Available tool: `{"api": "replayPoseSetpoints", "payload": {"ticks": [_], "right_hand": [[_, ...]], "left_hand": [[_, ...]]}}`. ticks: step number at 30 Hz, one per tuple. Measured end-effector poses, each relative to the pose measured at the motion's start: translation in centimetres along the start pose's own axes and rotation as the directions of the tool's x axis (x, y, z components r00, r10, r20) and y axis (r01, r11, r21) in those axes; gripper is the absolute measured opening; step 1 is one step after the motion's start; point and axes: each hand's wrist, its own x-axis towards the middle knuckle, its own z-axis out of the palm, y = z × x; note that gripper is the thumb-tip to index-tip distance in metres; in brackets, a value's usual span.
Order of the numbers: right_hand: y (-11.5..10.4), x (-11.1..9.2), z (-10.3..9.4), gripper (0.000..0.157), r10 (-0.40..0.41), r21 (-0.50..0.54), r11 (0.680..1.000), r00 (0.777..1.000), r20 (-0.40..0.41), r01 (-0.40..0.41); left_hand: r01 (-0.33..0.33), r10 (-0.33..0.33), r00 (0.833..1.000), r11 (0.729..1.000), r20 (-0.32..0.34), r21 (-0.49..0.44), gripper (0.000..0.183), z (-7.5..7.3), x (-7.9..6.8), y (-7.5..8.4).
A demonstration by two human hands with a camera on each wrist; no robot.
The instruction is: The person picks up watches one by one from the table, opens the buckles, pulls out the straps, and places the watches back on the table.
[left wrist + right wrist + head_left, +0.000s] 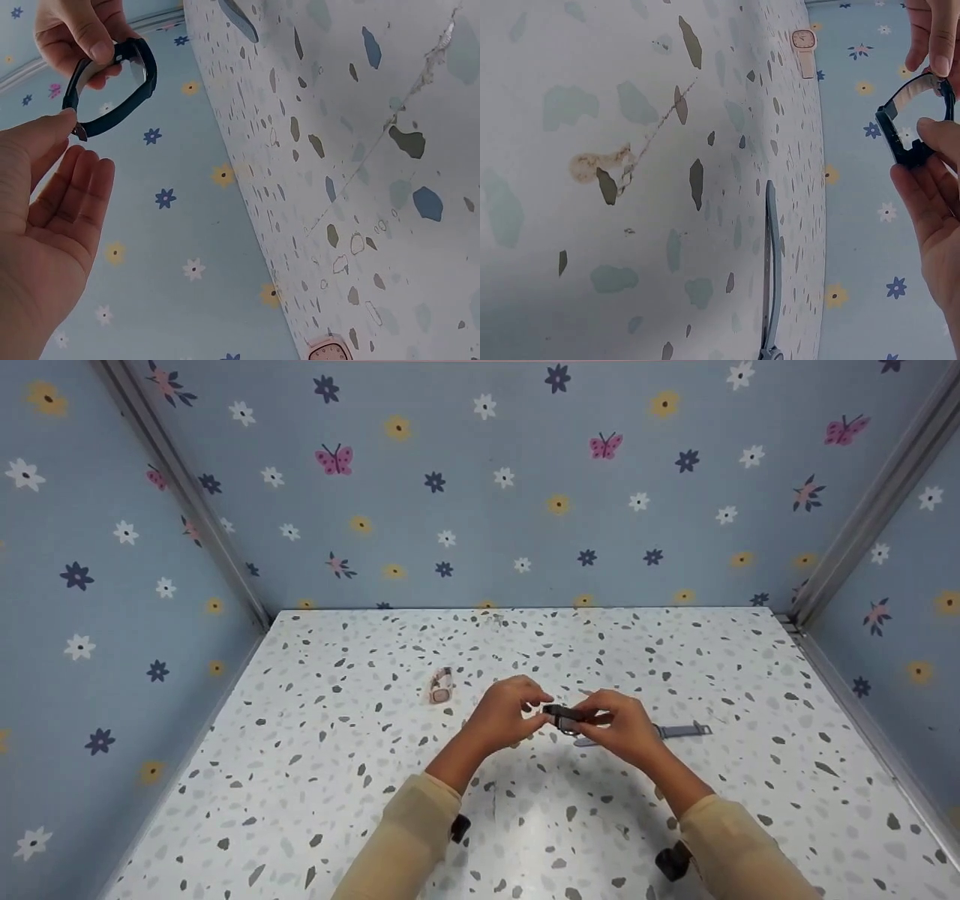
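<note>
A black wristwatch (568,726), its strap closed in a loop, is held above the table between both hands. With thumb and fingertips, the left hand (508,714) pinches the strap at one end of the loop; its other fingers (88,196) are loosely bent. At the opposite side, the right hand (621,725) grips the watch, with the thumb inside the loop in the right wrist view (922,154). Below and behind the right hand lies a grey-blue watch (681,730), stretched flat and partly hidden by that hand.
Left of the hands, a pink watch (440,694) lies on the white speckled table (337,810). Blue flowered panels (480,510) stand at the back and both sides, with metal posts (187,502) at the corners.
</note>
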Motion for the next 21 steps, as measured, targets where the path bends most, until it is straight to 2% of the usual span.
{"api": "replayPoseSetpoints", "payload": {"ticks": [9,21], "right_hand": [[0.29,-0.10,-0.10,0.021,-0.100,-0.049,0.994,0.994,0.039,0.102],[0.11,0.18,-0.22,0.020,-0.106,-0.118,0.986,0.992,0.071,0.114]], "left_hand": [[-0.093,0.091,0.995,0.989,0.030,0.113,0.012,0.52,0.10,-0.06],[-0.079,0.076,0.996,0.995,0.042,0.057,0.006,0.50,0.28,-0.30]]}}
